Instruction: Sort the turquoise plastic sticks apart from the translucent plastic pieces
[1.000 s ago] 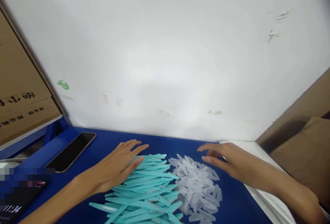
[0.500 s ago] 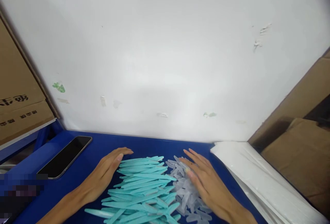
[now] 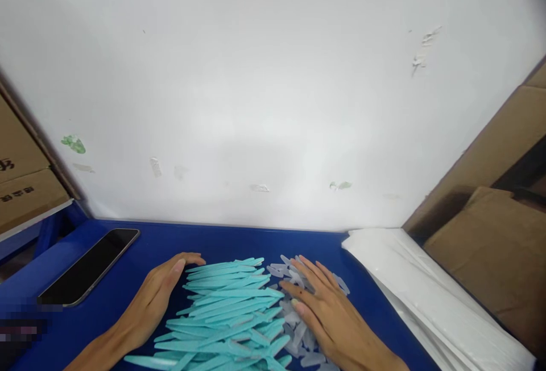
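A heap of turquoise plastic sticks (image 3: 226, 314) lies on the blue table (image 3: 179, 240) in front of me. Right beside it sits a smaller pile of clear plastic caps (image 3: 294, 271). My left hand (image 3: 151, 303) lies flat with fingers stretched against the left edge of the turquoise heap. My right hand (image 3: 328, 314) rests flat, fingers spread, on top of the clear caps and hides most of them. Neither hand grips anything.
A dark phone (image 3: 87, 266) lies face up on the table's left. A stack of white plastic sleeves (image 3: 426, 297) lies along the right edge. Cardboard boxes stand at the left (image 3: 21, 183) and right (image 3: 499, 246). A white wall (image 3: 273, 86) closes the back.
My right hand swung in from the right and came down flat on the clear caps. My left hand slid back along the turquoise heap's left side. The view shifted rightward.
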{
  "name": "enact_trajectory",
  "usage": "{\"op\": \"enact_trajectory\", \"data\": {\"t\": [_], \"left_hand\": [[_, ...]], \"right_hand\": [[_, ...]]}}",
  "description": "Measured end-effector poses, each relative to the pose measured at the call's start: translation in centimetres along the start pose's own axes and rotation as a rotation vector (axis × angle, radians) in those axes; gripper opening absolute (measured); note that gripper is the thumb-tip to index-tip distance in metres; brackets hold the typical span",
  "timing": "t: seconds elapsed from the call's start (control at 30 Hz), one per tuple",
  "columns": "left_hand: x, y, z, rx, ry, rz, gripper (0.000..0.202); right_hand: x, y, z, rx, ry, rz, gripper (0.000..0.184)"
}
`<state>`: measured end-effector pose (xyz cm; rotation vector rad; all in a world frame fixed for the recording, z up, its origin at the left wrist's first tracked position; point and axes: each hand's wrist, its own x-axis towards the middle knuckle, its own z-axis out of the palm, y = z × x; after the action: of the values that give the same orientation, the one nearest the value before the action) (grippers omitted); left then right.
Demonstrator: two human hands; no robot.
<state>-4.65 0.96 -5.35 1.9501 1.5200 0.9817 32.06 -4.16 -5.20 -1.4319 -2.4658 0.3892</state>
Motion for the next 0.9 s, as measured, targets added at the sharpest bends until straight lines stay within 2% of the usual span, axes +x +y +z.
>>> {"op": "enact_trajectory", "data": {"t": [0.13, 0.4, 0.63, 0.9], "left_hand": [[-0.1, -0.5, 0.1, -0.002, 0.005, 0.004, 0.059], [-0.5, -1.4, 0.2, -0.014, -0.015, 0.007, 0.053], [-0.8, -2.1, 0.6, 0.008, -0.007, 0.071, 0.045], [-1.1, -2.5, 0.9, 0.104, -0.013, 0.173, 0.038]], "right_hand": [[0.0, 0.2, 0.1, -0.004, 0.005, -0.023, 0.050], [0.1, 0.2, -0.1, -0.002, -0.076, -0.015, 0.053], [-0.3, 2.3, -0.7, -0.124, -0.017, -0.075, 0.052], [-0.2, 1.5, 0.9, -0.269, 0.126, -0.104, 0.062]]}}
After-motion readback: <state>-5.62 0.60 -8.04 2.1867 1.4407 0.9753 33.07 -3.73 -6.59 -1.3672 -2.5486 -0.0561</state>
